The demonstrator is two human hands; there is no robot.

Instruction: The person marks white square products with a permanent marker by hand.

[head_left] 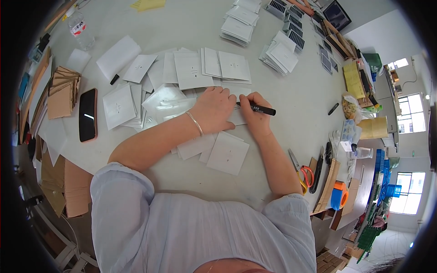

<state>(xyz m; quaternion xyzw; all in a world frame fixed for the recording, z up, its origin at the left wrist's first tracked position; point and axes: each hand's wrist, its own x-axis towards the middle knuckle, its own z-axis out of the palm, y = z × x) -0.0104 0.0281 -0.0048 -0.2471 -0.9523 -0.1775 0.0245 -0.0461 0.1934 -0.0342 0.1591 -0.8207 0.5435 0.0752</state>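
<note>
My right hand [256, 113] is closed round a black marker pen [262, 109], its tip end toward my left hand and its back end pointing right. Beneath the pen lies a flat white square packet [240, 119], mostly covered by my hands. My left hand [214, 109] presses that packet to the table, fingers curled and thumb stretched toward me. Beyond it spread overlapping white packets [193, 70] with small dark marks. More white packets [119, 107] and shiny ones lie left of my left hand. Nearer my body are a few loose white packets [228, 153].
On the left are a phone [88, 114], folded brown cardboard [63, 93] and a water bottle [80, 30]. White stacks [238, 25] stand at the back. To the right lie scissors [301, 172], a black cutter [317, 169], an orange-blue tape roll [338, 195] and another marker [333, 108].
</note>
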